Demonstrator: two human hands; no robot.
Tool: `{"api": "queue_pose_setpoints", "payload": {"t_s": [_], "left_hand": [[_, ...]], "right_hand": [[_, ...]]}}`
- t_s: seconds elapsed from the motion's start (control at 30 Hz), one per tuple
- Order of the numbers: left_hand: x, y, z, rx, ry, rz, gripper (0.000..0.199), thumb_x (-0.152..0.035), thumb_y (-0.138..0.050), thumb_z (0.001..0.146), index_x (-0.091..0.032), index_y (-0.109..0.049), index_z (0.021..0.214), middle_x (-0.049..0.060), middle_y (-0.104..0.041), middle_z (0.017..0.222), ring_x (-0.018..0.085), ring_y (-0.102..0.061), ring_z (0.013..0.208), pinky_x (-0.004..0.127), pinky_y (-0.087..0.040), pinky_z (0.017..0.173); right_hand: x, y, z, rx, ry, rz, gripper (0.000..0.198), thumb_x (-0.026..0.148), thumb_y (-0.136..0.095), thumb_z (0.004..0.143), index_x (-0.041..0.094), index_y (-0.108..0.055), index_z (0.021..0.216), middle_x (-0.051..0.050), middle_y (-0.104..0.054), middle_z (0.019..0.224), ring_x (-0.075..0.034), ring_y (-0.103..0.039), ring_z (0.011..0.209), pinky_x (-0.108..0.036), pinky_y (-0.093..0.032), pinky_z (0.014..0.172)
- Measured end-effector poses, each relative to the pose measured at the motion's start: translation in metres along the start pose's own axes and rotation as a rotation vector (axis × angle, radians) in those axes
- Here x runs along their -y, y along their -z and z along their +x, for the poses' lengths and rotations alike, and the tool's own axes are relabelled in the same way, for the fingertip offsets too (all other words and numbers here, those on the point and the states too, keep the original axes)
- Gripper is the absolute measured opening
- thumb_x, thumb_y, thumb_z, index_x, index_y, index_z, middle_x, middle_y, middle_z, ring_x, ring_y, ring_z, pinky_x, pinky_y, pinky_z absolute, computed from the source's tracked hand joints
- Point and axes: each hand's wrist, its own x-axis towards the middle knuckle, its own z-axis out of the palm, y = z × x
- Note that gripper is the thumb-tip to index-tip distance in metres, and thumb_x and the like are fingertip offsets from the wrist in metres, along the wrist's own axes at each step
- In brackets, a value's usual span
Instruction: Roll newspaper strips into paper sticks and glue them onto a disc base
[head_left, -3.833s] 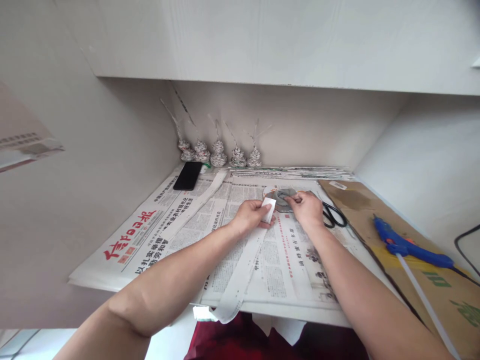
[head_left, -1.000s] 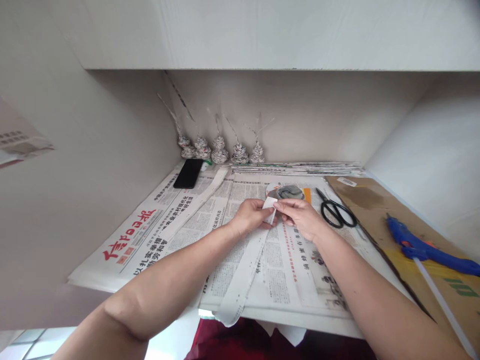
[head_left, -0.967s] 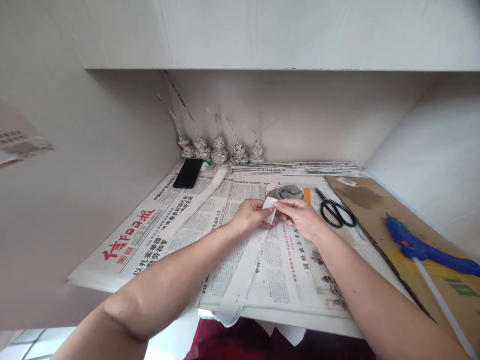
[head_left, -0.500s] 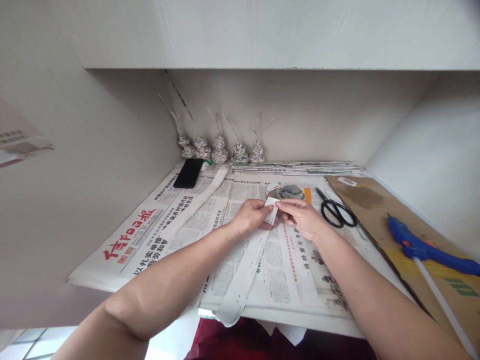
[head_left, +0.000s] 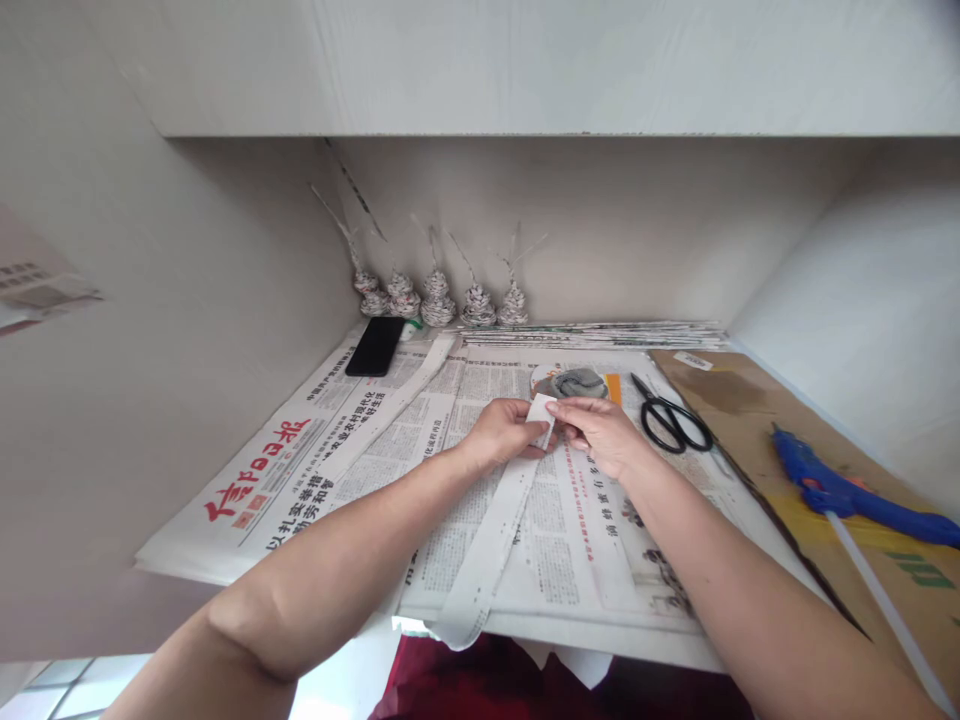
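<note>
A long white paper strip runs from between my hands down over the table's front edge. My left hand is closed on its upper end, the thumb across the front. From the right, my right hand pinches the top corner of the same end between thumb and fingertips. The lower fingers of both hands are partly hidden. Just beyond the hands lies a grey coiled thing on a white and orange patch. Black-handled scissors rest to the right of my right hand.
Newspaper covers the table. Another paper strip and a black phone lie left. Several woven paper gourds stand along the back, beside thin paper rods. A blue glue gun lies on cardboard. A shelf overhangs.
Hardly anything differs. Both hands keep their hold on the paper strip, and the whole view has shifted very slightly.
</note>
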Motion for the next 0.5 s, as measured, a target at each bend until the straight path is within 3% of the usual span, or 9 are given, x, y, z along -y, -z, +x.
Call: {"api": "queue_pose_setpoints", "payload": {"t_s": [0.5], "left_hand": [[0.010, 0.002, 0.004, 0.016, -0.032, 0.063, 0.022, -0.023, -0.071, 0.069, -0.011, -0.069, 0.088, 0.008, -0.070, 0.081, 0.012, -0.064, 0.068, 0.025, -0.053, 0.068]], "right_hand": [[0.000, -0.005, -0.004, 0.007, -0.025, 0.036, 0.035, 0.036, -0.087, 0.048, 0.014, -0.066, 0.064, 0.005, -0.045, 0.042, -0.004, -0.033, 0.038, -0.019, -0.016, 0.035]]}}
